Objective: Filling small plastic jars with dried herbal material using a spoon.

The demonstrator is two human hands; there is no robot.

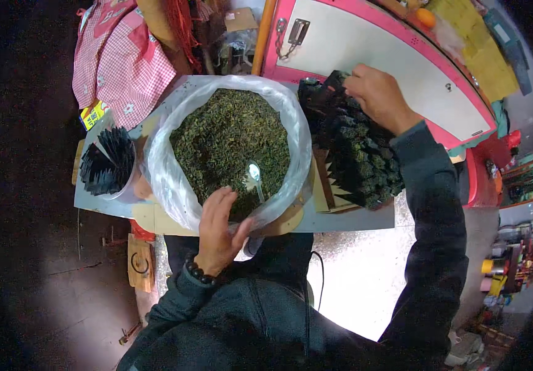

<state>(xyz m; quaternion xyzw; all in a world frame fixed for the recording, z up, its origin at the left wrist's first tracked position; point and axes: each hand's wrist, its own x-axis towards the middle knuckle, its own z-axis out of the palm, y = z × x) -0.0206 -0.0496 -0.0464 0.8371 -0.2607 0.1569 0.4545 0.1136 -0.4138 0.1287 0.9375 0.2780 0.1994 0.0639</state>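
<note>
Dried leaves (pixel 229 134), dark green and crumbled, fill a large clear plastic bag (pixel 159 171) with its rim rolled open. A small clear spoon (pixel 255 176) rests on the leaves near my side. My left hand (pixel 220 227) lies over the bag's near edge, fingers apart and holding nothing visible. To the right, many dark pouches filled at their ends (pixel 368 157) are packed in a box. My right hand (pixel 377 95) is at the far end of these pouches, fingers bent together; whether it grips one cannot be told. Flat dark pouches (pixel 108 160) stand in a clear tub (pixel 132 185) at left.
Everything stands on a small grey table (pixel 350 222). A pink-framed white cabinet (pixel 364 46) borders its far right side. Pink checked cloth (pixel 118 60) hangs at the far left. An orange (pixel 426 17) lies on top of the cabinet. A red stool (pixel 480 176) stands at right.
</note>
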